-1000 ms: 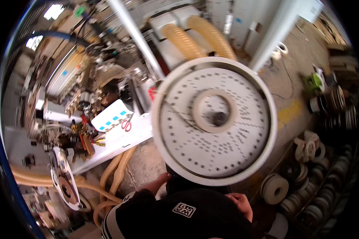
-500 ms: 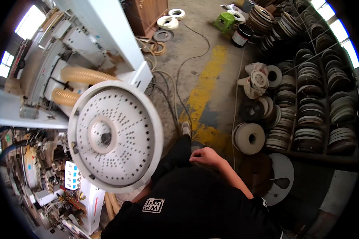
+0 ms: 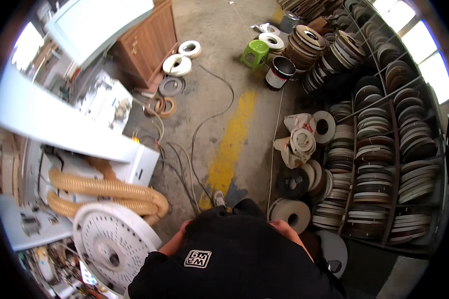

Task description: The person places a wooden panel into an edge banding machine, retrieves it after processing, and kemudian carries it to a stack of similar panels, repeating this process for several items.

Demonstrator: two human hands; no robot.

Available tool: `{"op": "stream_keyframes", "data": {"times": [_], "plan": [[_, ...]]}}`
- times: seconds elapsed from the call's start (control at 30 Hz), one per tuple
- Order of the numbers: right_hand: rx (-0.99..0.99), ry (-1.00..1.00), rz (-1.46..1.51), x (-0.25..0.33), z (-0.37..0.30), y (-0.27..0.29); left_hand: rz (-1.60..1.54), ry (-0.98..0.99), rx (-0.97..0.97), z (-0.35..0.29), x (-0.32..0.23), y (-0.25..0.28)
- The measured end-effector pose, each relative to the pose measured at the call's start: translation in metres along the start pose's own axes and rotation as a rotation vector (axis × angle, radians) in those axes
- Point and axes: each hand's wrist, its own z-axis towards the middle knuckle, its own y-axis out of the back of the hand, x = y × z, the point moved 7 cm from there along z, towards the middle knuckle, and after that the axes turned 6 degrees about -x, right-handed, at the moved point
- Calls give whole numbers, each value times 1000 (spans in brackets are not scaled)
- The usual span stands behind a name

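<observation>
Lower left: white perforated disc (image 3: 112, 244), lying face-up beside the tan ribbed hoses (image 3: 105, 192) and the white machine (image 3: 70, 129). Left hand (image 3: 183, 230) at lower centre-left, mostly hidden behind the black shirt (image 3: 234, 264); it sits just right of the disc rim, apart from it, grip can't tell. Centre: yellow floor stripe (image 3: 232, 144) with black cables (image 3: 184, 164) crossing. Right hand (image 3: 280, 226) at lower centre-right, only its top edge shows, grip can't tell; nearest thing is a pale tape roll (image 3: 292, 213) just above it, touching or not unclear. Far right: shelves (image 3: 394, 164) packed with rolls. Top: green stool (image 3: 255, 52), black bucket (image 3: 279, 73).
</observation>
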Motion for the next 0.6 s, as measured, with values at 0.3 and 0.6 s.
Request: {"op": "stream_keyframes", "data": {"times": [0.3, 0.6], "plan": [[-448, -447, 688, -123, 202, 99, -110, -248, -141, 160, -451, 50], [-273, -250, 479, 92, 435, 456, 70, -409, -240, 269, -687, -8]]}}
